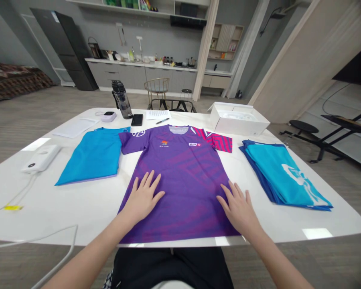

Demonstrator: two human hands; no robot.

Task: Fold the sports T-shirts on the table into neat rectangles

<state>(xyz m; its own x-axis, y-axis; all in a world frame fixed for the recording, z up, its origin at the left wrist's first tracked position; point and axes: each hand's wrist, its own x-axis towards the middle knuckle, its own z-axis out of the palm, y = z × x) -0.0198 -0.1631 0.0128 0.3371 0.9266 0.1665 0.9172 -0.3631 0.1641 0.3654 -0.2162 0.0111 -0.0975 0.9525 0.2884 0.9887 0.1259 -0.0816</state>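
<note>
A purple T-shirt (pixel 186 184) with a pink striped sleeve lies spread flat on the white table, its collar away from me and its hem along the near edge. My left hand (pixel 144 197) rests on its lower left part, fingers spread. On the lower right side lies my right hand (pixel 237 205), also with fingers apart. Neither hand grips the cloth. To the left is a folded blue garment (pixel 93 154), touching or just under the purple sleeve. Folded blue garments (pixel 273 168) are stacked on the right, the top one with a white print.
On the white table (pixel 87 208) stand a white power bank (pixel 42 159) with a cable, an open white box (pixel 237 120), and a dark water bottle (pixel 122 100). A phone (pixel 137 120), a pen (pixel 163 121) and papers (pixel 75 127) lie towards the back.
</note>
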